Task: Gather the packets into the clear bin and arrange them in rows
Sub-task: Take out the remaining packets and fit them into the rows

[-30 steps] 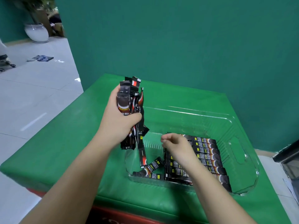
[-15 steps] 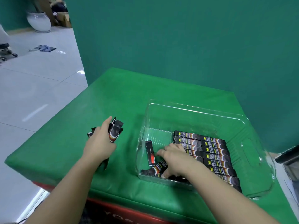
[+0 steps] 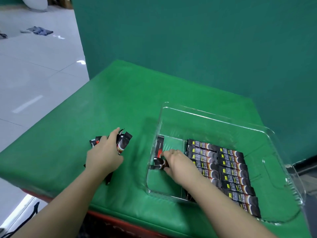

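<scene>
Two hands | left hand (image 3: 103, 156) grips packets (image 3: 122, 143) | right hand (image 3: 176, 162) pinches packet (image 3: 158, 163) in bin (image 3: 283, 177)

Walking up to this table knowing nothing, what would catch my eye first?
Probably the clear bin on the right of the green table, its right half lined with neat rows of dark packets. Inside its left part, the right hand handles a few loose packets. Outside the bin, the left hand rests on a messy bundle of packets lying on the table.
</scene>
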Demonstrator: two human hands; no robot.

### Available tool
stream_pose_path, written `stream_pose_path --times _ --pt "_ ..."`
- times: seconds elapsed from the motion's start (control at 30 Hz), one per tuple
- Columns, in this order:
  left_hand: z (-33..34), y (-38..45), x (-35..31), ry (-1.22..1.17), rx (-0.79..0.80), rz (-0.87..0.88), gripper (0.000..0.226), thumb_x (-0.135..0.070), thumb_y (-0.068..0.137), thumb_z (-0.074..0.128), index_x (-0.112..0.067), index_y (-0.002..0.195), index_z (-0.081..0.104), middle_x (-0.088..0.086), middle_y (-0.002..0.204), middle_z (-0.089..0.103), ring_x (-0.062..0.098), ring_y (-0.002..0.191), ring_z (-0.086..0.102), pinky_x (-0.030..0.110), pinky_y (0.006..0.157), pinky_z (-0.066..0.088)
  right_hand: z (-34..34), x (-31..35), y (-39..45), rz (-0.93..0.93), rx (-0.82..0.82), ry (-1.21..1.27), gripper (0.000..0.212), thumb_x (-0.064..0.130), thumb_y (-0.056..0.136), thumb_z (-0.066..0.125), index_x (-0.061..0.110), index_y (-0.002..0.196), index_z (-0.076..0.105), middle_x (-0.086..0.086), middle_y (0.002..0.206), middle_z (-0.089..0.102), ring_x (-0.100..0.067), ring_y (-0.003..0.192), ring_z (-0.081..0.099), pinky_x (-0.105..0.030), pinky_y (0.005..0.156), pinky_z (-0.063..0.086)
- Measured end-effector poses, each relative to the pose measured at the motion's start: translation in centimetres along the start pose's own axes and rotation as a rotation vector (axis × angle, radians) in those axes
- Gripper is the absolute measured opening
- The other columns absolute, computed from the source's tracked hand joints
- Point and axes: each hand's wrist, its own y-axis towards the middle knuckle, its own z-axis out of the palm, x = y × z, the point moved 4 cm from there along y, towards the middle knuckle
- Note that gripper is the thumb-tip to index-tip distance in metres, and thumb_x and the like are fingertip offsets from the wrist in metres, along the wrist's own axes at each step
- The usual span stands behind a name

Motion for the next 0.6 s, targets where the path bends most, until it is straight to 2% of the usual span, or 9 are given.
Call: stream_pose_path --times 0.13,0.2,0.3,0.37,0.43,0.53,0.6 --pt "0.2 0.1 0.0 0.036 -0.008 0.011 0.087 -0.024 0.073 0.061 -0.038 0.146 0.015 0.001 0.115 0.05 0.024 0.088 0.051 0.032 0.069 0.042 -0.6 -0.6 0.4 0.094 0.011 0.214 0.043 0.014 0.088 0.061 0.016 0.13 0.049 -0.005 0.123 0.054 -0.018 0.106 0.054 -0.014 0.086 0.036" --pt "0.3 0.1 -0.1 0.072 -0.008 0.024 0.088 -0.026 0.073 0.061 -0.039 0.146 0.014 0.001 0.117 0.05 0.024 0.092 0.054 0.031 0.068 0.041 -1.4 -0.9 0.7 0.131 0.011 0.295 0.05 0.008 0.089 0.057 0.019 0.136 0.046 -0.005 0.128 0.052 -0.017 0.104 0.053 -0.015 0.085 0.036" --pt "0.5 0.3 -0.3 0.114 -0.002 0.037 0.088 -0.029 0.072 0.06 -0.039 0.146 0.012 0.001 0.117 0.049 0.024 0.089 0.055 0.03 0.066 0.041 -1.9 -1.4 2.4 0.043 -0.032 0.171 0.061 -0.007 0.084 0.052 0.024 0.137 0.048 -0.002 0.141 0.044 -0.021 0.122 0.045 -0.028 0.108 0.033" --pt "0.6 0.4 -0.4 0.13 -0.003 0.041 0.088 -0.029 0.072 0.06 -0.04 0.145 0.012 0.0 0.114 0.049 0.024 0.086 0.054 0.029 0.065 0.04 -1.4 -1.4 4.0 -0.069 0.033 -0.01 0.067 -0.005 0.082 0.058 0.029 0.138 0.045 0.004 0.149 0.035 -0.022 0.124 0.042 -0.034 0.108 0.036" --pt "0.6 0.4 -0.3 0.142 -0.012 0.041 0.087 -0.03 0.072 0.06 -0.04 0.145 0.013 0.0 0.112 0.049 0.023 0.085 0.054 0.029 0.065 0.04 -0.9 -1.6 5.2 -0.115 0.073 -0.102 0.062 0.004 0.086 0.061 0.032 0.138 0.044 0.007 0.147 0.039 -0.019 0.118 0.045 -0.034 0.1 0.042" --pt "0.7 0.4 -0.3 0.159 -0.021 0.042 0.086 -0.031 0.073 0.06 -0.04 0.145 0.012 0.0 0.112 0.049 0.023 0.083 0.052 0.029 0.064 0.039 -0.8 -2.2 5.8 -0.14 0.03 -0.121 0.041 0.02 0.092 0.058 0.028 0.131 0.05 0.005 0.126 0.055 -0.015 0.104 0.048 -0.03 0.092 0.045" --pt "0.8 0.4 -0.3 0.171 -0.031 0.045 0.086 -0.031 0.074 0.06 -0.04 0.145 0.012 0.0 0.112 0.049 0.024 0.084 0.053 0.029 0.064 0.039 -0.8 -2.5 5.8 -0.145 0.001 -0.141 0.035 0.028 0.095 0.053 0.024 0.13 0.051 0.002 0.119 0.055 -0.017 0.104 0.048 -0.032 0.09 0.045"
